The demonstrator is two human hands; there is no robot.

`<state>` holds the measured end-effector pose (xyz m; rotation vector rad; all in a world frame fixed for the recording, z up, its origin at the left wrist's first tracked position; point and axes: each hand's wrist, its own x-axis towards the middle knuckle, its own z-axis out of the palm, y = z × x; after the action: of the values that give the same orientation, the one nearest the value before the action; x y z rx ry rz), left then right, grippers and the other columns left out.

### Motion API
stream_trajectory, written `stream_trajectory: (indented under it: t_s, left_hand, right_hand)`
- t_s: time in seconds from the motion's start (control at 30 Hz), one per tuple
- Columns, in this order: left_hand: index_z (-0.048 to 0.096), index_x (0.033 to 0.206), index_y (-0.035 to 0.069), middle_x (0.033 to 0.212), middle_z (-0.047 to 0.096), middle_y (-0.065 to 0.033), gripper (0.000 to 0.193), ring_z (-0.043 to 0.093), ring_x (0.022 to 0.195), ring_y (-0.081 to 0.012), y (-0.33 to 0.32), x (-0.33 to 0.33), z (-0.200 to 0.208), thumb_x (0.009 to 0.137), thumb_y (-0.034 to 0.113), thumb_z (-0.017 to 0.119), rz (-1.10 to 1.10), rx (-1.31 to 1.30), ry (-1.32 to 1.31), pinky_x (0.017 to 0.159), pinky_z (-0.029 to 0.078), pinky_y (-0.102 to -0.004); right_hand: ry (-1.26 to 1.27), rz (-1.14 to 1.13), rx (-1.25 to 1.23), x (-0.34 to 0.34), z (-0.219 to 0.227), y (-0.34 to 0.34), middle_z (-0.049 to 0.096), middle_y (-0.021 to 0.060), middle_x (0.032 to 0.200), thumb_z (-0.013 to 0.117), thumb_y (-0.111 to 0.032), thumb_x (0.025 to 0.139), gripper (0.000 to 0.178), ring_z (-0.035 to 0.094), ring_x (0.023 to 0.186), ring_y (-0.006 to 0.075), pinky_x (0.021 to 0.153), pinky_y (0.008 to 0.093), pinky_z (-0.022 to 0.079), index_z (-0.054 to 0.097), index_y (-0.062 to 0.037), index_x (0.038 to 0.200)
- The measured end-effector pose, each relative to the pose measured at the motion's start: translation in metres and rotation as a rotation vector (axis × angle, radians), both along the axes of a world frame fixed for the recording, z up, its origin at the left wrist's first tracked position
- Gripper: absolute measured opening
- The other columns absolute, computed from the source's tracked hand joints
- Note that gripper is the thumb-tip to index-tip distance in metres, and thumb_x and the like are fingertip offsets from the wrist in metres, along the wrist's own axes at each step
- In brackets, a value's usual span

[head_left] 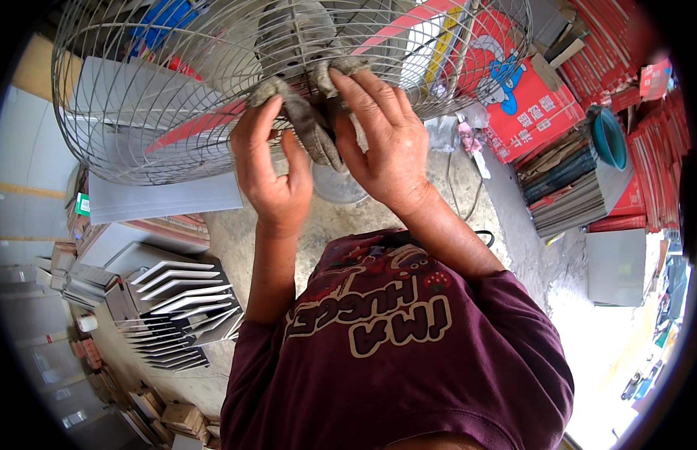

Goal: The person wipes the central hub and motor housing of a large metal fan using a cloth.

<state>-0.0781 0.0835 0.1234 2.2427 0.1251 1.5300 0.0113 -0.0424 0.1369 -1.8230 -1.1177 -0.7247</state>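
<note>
Wire fan guard (138, 112), round, grey. Left hand (270, 176) and right hand (386, 142), fingers closed on a grey cloth (311, 124) pressed against the guard. Stacked grey sheets (176, 300) on the floor at lower left.

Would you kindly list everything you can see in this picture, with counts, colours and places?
Fan guard: one, grey wire cage, top of view, in front of the hands.
Rag: one, grey-brown, against the guard, gripped by both hands.
Metal sheets: one fanned stack, silver-grey, lower left.
Red box: one, red with a blue picture, upper right.
Flat stacks: several, red, blue and grey, right side.
Bowl: one, teal, on the right stacks.
Floor: grey concrete, centre.
Shirt: one, maroon, bottom centre.
Left hand: on the rag.
Right hand: on the rag.
</note>
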Motion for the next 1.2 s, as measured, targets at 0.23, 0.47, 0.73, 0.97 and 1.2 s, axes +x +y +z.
stream_trajectory:
  t_s: [0.23,0.47,0.73,0.97,1.2]
  left_hand:
    - [0.055,0.124,0.0,0.122,0.059,-0.0125,0.044,0.057,0.091,-0.0168,0.018,-0.026,-0.016,0.081,-0.011,0.054,0.038,-0.179,0.002,0.071,0.046,-0.0273]
    - [0.054,0.124,-0.001,0.123,0.059,-0.012,0.042,0.058,0.104,-0.0199,0.011,-0.018,-0.007,0.083,-0.01,0.054,-0.001,-0.081,0.032,0.076,0.048,-0.0277]
    - [0.056,0.123,0.002,0.119,0.06,-0.012,0.045,0.058,0.104,-0.0246,-0.002,0.005,0.0,0.08,-0.011,0.058,-0.042,0.069,0.058,0.074,0.05,-0.0302]
    - [0.053,0.125,-0.002,0.123,0.058,-0.0125,0.042,0.059,0.099,-0.0187,0.0,-0.009,-0.006,0.084,-0.011,0.051,-0.064,-0.117,0.039,0.076,0.049,-0.0275]
    - [0.053,0.125,-0.003,0.122,0.057,-0.0146,0.042,0.056,0.094,-0.017,0.015,-0.025,-0.024,0.083,-0.011,0.051,-0.05,-0.294,-0.085,0.074,0.047,-0.0271]
  right_hand:
    - [0.027,-0.073,0.057,0.017,-0.018,-0.017,0.059,0.0129,0.114,0.063,-0.001,0.073,0.054,0.059,0.085,0.0326,0.074,0.0386,0.051,0.057,-0.0114,0.126]
    - [0.029,-0.045,0.062,0.006,-0.01,-0.007,0.059,0.0124,0.114,0.063,-0.003,0.072,0.055,0.058,0.089,0.0313,0.076,0.0381,0.051,0.057,-0.0086,0.126]
    - [-0.036,0.059,0.018,-0.004,-0.001,0.01,0.057,0.0084,0.116,0.066,-0.007,0.07,0.055,0.057,0.09,0.0273,0.076,0.0347,0.052,0.057,-0.0068,0.124]
    - [0.07,-0.053,0.048,0.003,-0.015,-0.009,0.056,0.0131,0.118,0.064,-0.003,0.073,0.057,0.058,0.093,0.0326,0.077,0.0389,0.052,0.054,-0.009,0.128]
    - [0.119,-0.083,0.078,0.012,-0.027,-0.024,0.056,0.0155,0.119,0.064,-0.002,0.075,0.057,0.058,0.098,0.0354,0.08,0.039,0.051,0.054,-0.0117,0.13]
